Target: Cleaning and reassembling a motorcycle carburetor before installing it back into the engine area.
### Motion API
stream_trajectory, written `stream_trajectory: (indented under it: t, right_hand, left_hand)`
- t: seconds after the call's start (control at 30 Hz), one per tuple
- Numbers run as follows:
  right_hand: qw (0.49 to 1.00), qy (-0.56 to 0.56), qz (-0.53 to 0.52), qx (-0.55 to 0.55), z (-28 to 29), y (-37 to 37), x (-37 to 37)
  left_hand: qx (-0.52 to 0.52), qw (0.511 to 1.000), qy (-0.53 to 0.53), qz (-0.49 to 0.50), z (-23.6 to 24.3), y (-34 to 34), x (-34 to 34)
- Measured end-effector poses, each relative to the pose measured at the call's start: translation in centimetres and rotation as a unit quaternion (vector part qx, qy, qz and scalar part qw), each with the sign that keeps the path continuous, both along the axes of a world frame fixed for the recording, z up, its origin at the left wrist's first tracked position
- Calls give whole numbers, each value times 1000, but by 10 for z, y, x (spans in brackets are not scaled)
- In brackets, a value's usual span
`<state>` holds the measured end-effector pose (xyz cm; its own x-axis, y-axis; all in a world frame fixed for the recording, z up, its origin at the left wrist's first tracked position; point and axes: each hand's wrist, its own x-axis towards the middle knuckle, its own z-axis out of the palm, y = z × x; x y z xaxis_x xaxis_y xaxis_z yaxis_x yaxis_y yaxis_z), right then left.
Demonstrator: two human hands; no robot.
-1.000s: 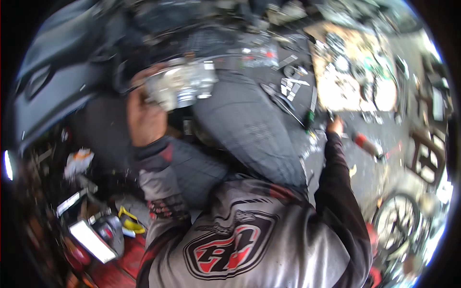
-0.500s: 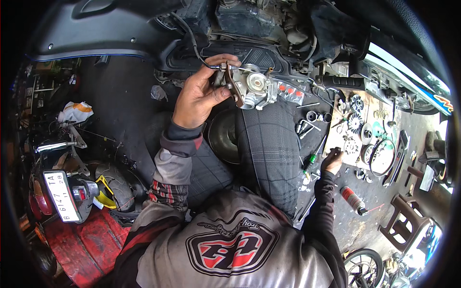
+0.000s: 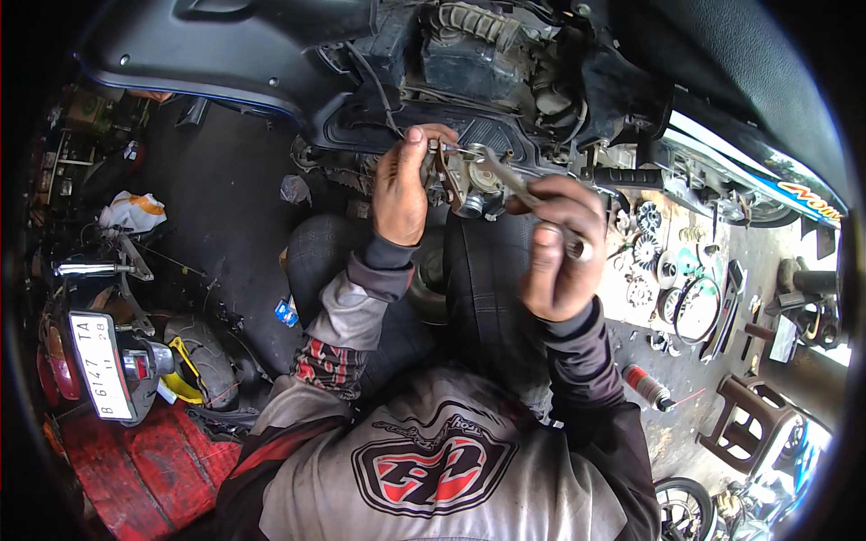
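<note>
My left hand (image 3: 400, 203) grips a metal carburetor (image 3: 483, 177) by its left side, in front of the underside of a scooter. A thin black cable (image 3: 377, 88) runs down to it from above. In my right hand (image 3: 564, 279) is a metal wrench (image 3: 512, 182); its ring end (image 3: 577, 246) sticks out by the thumb. The wrench's far end reaches over the top of the carburetor, though blur hides whether they touch. My fingers cover part of the carburetor's right side.
Overhead lie the scooter's black panels (image 3: 198, 59) and a ribbed air hose (image 3: 474, 22). To the right are dismantled parts on a board (image 3: 645, 302), a spray can (image 3: 647, 386) and a brown stool (image 3: 744, 424). A red metal box (image 3: 144, 473) and a motorcycle's tail (image 3: 135, 365) stand left.
My right hand has come up from the floor at the right, now with a wrench in it, to the carburetor. My left hand and the carburetor have shifted slightly.
</note>
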<state>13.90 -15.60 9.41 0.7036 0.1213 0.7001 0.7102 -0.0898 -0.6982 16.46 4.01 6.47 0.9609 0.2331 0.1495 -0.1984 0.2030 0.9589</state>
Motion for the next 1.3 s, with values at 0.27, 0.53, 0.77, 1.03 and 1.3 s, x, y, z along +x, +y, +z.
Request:
stream_trajectory:
  t: [0.27, 0.53, 0.77, 1.03, 1.3]
  right_hand:
    - [998, -18, 29, -61, 12, 29, 3]
    - [996, -17, 33, -76, 37, 30, 25]
    - [993, 63, 49, -88, 51, 32, 54]
    - [968, 236, 81, 8, 46, 42, 76]
    - [988, 141, -10, 63, 52, 41, 75]
  left_hand:
    - [57, 998, 3, -34, 15, 1, 1]
    - [31, 997, -27, -71, 9, -1, 9]
    - [24, 996, -54, -74, -4, -8, 18]
    - [66, 991, -72, -91, -3, -8, 18]
    - [31, 990, -76, -112, -8, -4, 21]
